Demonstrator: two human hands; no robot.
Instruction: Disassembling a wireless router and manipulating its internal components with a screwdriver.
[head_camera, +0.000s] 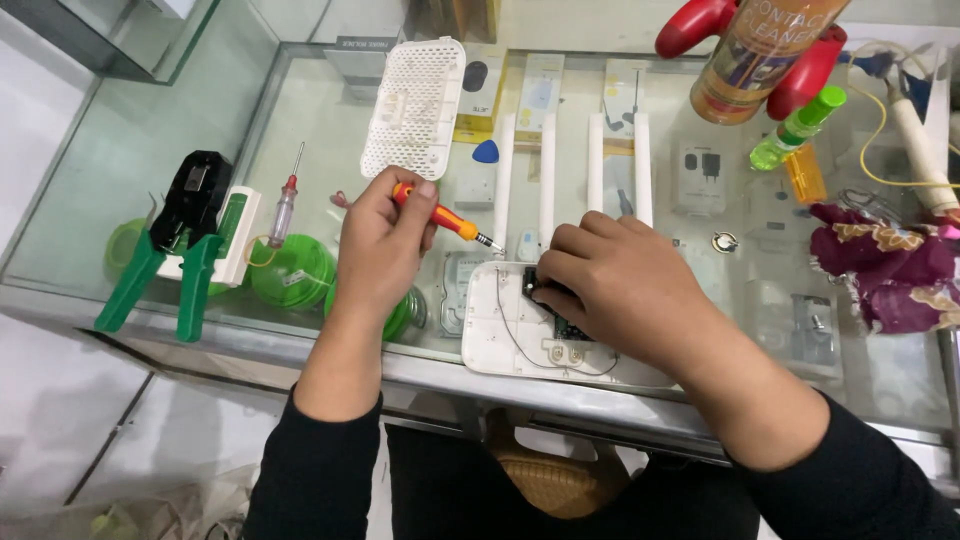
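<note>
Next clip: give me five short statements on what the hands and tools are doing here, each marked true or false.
1. The left hand holds an orange-and-red screwdriver. True.
2. The right hand rests on the open router, fingers on its circuit board. True.
3. The green-handled crimper is in the right hand. False: it lies untouched at the left of the glass counter.
4. The white perforated cover is fitted on the router. False: it lies apart, further back on the counter.
5. The spray can lies flat beside the left hand. False: it stands at the back right.
</note>
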